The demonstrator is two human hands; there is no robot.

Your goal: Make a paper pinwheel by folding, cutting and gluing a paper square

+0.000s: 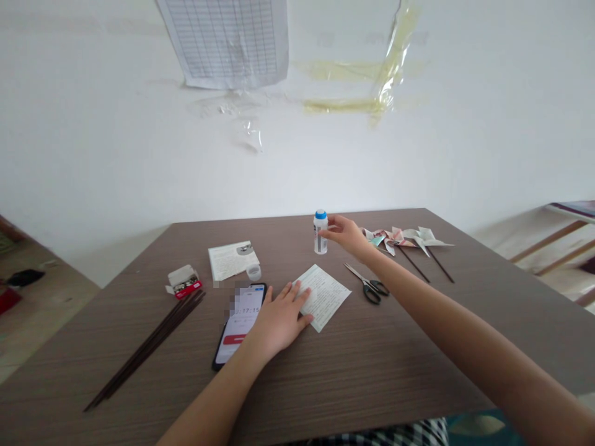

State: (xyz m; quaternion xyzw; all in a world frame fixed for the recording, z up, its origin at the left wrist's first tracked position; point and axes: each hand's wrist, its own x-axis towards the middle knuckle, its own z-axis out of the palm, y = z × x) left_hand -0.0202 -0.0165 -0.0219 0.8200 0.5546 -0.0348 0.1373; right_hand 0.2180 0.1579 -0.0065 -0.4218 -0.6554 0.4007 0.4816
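Note:
My left hand (283,316) lies flat with its fingers spread, fingertips pressing on the left side of a square of printed paper (324,294). At the back of the table, my right hand (346,235) has its thumb and fingers around the right side of a small white glue bottle (320,241) with a blue collar and rounded white top. The bottle stands upright. Scissors (369,286) with black handles lie right of the paper, blades slightly apart. Just left of my left hand is a phone (239,325) showing a timer.
Paper pinwheels (404,238) on dark sticks lie at the back right. On the left are a bundle of dark sticks (149,347), an opened red-and-white small box (185,282), a stack of printed paper (232,259) and a clear cap (253,271). A wall borders the table's back edge.

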